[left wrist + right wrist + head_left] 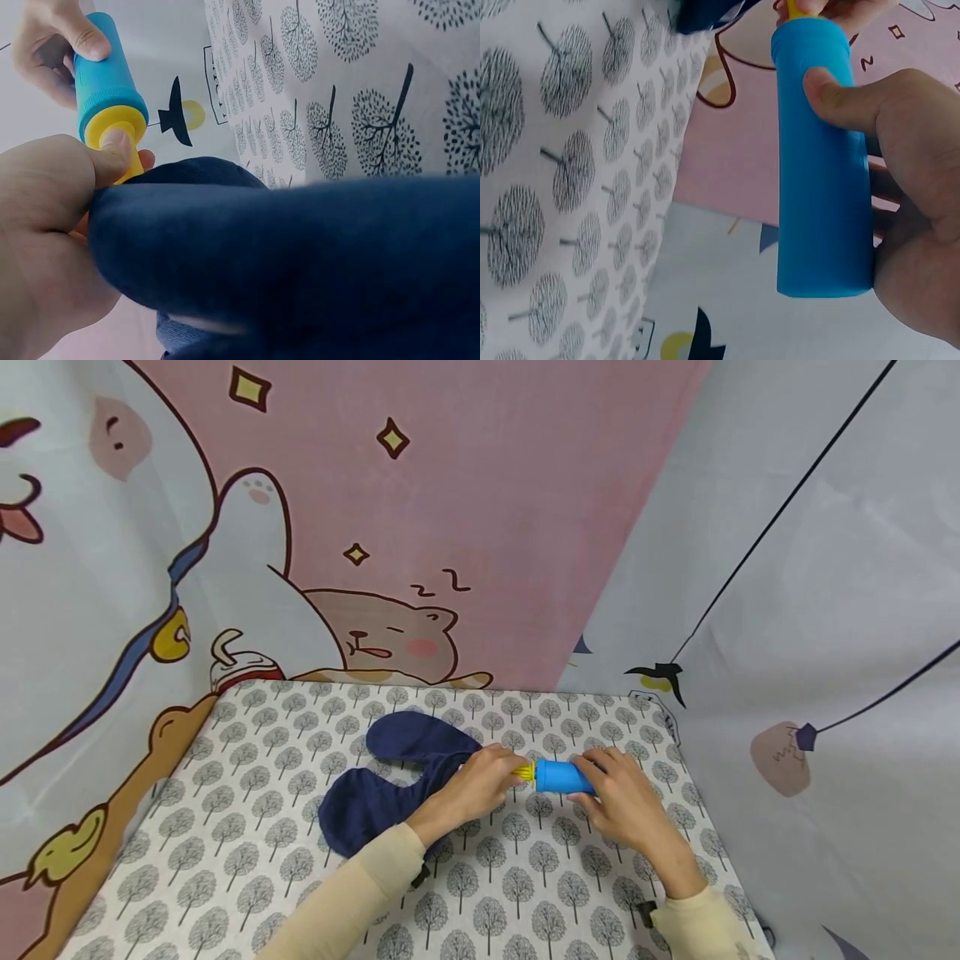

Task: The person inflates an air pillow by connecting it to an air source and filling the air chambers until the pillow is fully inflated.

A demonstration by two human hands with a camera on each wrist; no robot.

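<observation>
A blue hand pump (pixel 557 777) with a yellow nozzle (pixel 124 116) is held roughly level above the table in the head view. My right hand (pixel 624 797) grips the blue barrel, its thumb along the side in the right wrist view. The left hand (pixel 486 783) pinches the yellow nozzle close to the edge of a navy U-shaped neck pillow (pixel 367 810). In the left wrist view the navy fabric (pixel 300 255) fills the lower part, right beside that hand. Where the nozzle's tip meets the pillow is hidden by fingers and cloth.
A white cloth with grey tree prints covers the table (pixel 517 885). Behind it hangs a pink and white curtain (pixel 510 510) with cartoon animals, and another pale curtain (pixel 847 568) borders the right side.
</observation>
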